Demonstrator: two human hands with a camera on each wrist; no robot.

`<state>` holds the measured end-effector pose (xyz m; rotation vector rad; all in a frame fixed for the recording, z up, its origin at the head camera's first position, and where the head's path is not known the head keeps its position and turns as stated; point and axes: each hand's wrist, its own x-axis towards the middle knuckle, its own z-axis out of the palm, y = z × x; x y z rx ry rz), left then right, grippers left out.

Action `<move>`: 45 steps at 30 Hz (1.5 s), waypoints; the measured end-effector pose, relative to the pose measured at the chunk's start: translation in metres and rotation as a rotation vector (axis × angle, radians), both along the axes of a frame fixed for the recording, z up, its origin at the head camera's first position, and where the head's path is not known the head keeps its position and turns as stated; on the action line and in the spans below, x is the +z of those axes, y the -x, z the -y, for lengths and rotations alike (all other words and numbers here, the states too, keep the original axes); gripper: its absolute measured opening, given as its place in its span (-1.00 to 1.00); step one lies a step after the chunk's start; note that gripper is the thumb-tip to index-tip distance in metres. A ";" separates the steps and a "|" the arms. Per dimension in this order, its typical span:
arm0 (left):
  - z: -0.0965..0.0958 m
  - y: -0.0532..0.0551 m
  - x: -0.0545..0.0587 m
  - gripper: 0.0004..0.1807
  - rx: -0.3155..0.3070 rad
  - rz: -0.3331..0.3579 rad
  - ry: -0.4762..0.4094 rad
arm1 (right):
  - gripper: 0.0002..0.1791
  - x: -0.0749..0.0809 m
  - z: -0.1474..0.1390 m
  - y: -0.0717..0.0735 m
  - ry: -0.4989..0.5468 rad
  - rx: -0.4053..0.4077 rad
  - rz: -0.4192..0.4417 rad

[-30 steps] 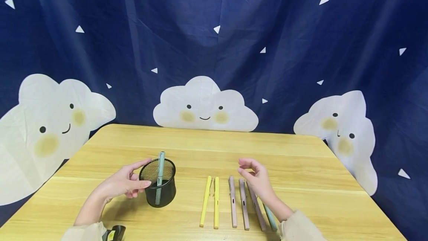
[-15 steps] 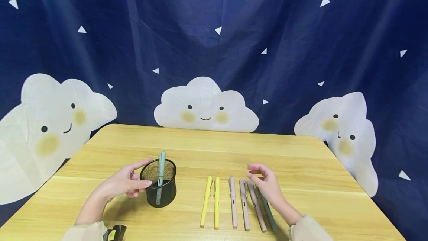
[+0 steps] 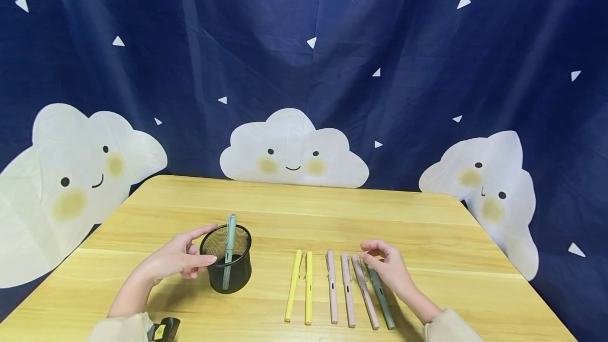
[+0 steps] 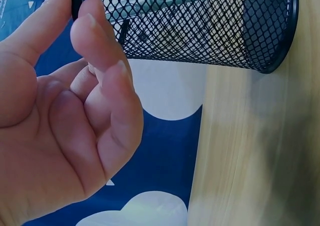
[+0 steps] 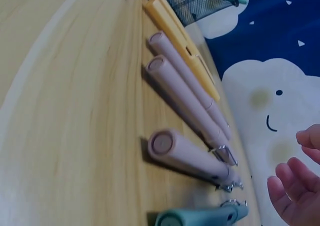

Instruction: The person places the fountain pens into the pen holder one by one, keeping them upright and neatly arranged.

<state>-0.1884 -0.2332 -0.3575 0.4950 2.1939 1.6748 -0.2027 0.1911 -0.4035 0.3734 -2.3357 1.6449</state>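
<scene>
In the head view: black mesh cup (image 3: 241,277) upright on the desk (image 3: 266,205), with one leaning teal pen (image 3: 230,234) inside. At the left side of the mesh cup, left hand (image 3: 178,257), with forearm coming from the person's side and wrist a little bent; grip clamped on the rim of the mesh cup, thumb on its near part, index finger on its far-left part, remaining fingers bent below, outside the wall. To the right of the mesh cup, in one row on the desk: two yellow pens (image 3: 309,288), then three lilac pens (image 3: 332,286), and farthest, one lying teal pen (image 3: 382,300). Well apart from the mesh cup, also to its right, right hand (image 3: 387,267) over the far ends of the last pens, forearm slanting, fingers softly curved; grip apart. Cannot tell about contact with the lying teal pen. Behind the mesh cup, past the desk: blue curtain (image 3: 413,41) with white clouds (image 3: 292,136).

In the left wrist view: palm of left hand toward the camera, beside the mesh cup, fingers bent near its wall; leaning teal pen visible through the mesh.

In the right wrist view: right hand partly cut off, well apart from the mesh cup, fingertips curved and separated.
</scene>
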 end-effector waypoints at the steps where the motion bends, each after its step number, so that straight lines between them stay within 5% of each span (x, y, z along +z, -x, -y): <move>1: 0.000 0.000 0.000 -0.13 0.002 -0.001 0.003 | -0.86 0.000 -0.001 0.000 -0.004 -0.004 0.005; 15: 0.000 0.000 -0.001 -0.15 0.001 -0.006 0.004 | -0.77 -0.006 -0.021 -0.001 -0.105 -0.026 0.150; 38: 0.000 0.001 -0.003 -0.15 -0.001 -0.003 -0.012 | -0.36 -0.004 -0.047 0.001 -0.262 0.290 0.341; 45: 0.001 0.001 -0.003 -0.15 -0.007 0.000 -0.019 | -0.22 -0.003 -0.047 0.001 -0.284 0.331 0.393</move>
